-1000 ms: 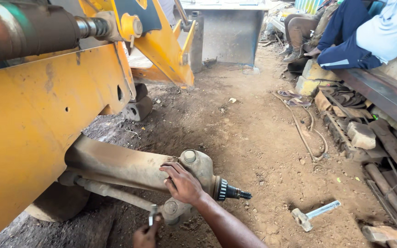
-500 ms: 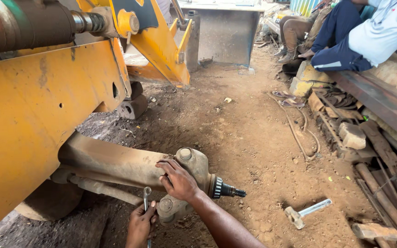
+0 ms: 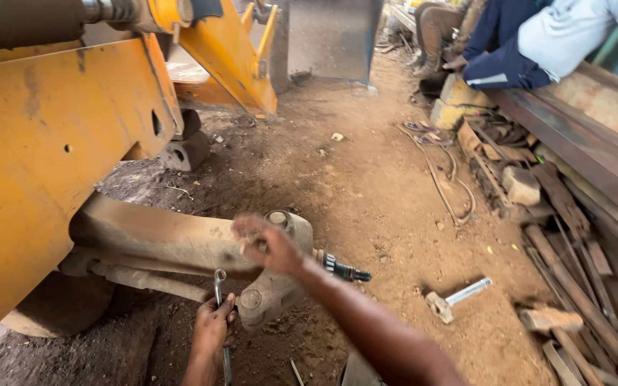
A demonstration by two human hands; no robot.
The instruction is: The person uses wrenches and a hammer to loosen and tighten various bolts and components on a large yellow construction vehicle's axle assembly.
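Note:
A dusty axle beam [image 3: 159, 236] sticks out from under the yellow machine body [image 3: 37, 164]. It ends in a steering knuckle [image 3: 280, 293] with a short splined shaft [image 3: 345, 271]. My left hand [image 3: 212, 329] is below the beam, closed around a slim metal wrench [image 3: 218, 280] held upright, its head close to the beam's underside. My right hand [image 3: 266, 243] reaches in from the lower right. It is motion-blurred, fingers spread, at the top of the knuckle and holding nothing.
A hammer [image 3: 459, 297] lies on the dirt floor to the right. Scrap metal bars and blocks [image 3: 559, 214] line the right side. Other people sit on a ledge at top right [image 3: 538, 43]. A steel bucket [image 3: 330, 36] stands at the back.
My left hand has risen into view with the wrench, up toward the beam's underside. My right hand, earlier resting flat on the knuckle, is now blurred in motion.

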